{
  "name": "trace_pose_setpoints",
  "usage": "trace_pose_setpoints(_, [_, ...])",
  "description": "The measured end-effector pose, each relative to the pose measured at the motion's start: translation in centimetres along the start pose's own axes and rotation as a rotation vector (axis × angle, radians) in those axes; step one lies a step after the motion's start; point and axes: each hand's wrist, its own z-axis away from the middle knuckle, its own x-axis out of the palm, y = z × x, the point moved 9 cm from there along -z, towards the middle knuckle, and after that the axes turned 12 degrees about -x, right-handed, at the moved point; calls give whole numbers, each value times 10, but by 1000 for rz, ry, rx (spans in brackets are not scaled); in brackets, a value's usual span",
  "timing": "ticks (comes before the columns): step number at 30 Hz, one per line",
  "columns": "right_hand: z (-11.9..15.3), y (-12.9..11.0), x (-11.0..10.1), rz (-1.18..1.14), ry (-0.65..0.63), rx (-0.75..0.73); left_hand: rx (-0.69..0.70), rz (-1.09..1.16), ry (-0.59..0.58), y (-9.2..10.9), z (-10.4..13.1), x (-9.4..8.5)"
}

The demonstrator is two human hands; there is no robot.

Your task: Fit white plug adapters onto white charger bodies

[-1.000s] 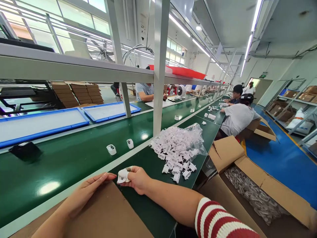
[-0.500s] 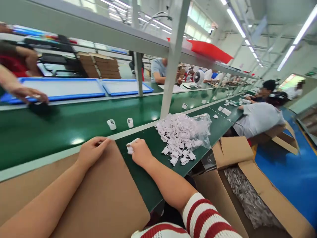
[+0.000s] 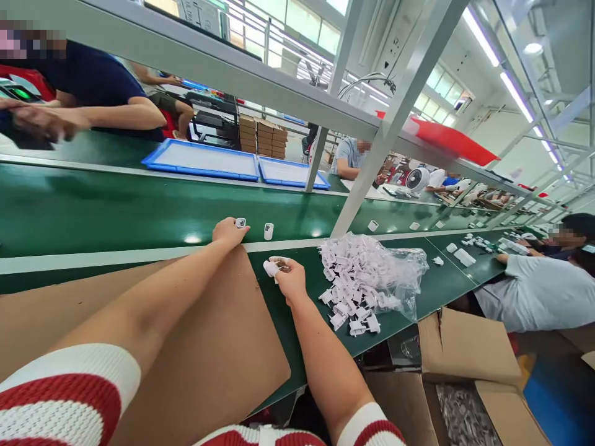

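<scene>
My left hand (image 3: 227,231) reaches over the edge of the green conveyor belt, its fingers closed around a small white plastic casing (image 3: 240,223). A second white casing (image 3: 268,231) with a dark opening rests on the belt just to the right. My right hand (image 3: 291,280) is above the dark green bench, pinching a white plastic plug part (image 3: 270,268). To its right lies a heap of similar white plug parts (image 3: 346,279), partly in a clear plastic bag (image 3: 411,279). Under my left arm a brown cardboard sheet (image 3: 209,334) covers the bench.
A grey metal post (image 3: 362,186) rises behind the heap and meets a shelf rail. Blue-rimmed trays (image 3: 199,162) stand across the belt. An opened carton (image 3: 469,347) is at the lower right. Co-workers sit across the belt and farther along the bench.
My left hand has moved from the cardboard's top edge onto the belt and taken hold of a casing. My right hand still holds a white part. The view has turned left.
</scene>
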Motion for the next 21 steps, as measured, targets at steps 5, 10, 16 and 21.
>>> trace_pose_setpoints(5, [5,3,10,-323,-21,208,146,44,-107,-6,28,-7])
trace_pose_setpoints(10, [16,-5,22,-349,-135,218,252,106,-276,-57,104,-19])
trace_pose_setpoints(16, [31,-25,35,65,-316,-124,454,160,-420,-92,185,-14])
trace_pose_setpoints(21, [55,-47,51,569,-435,-580,387,311,-365,-107,180,-11])
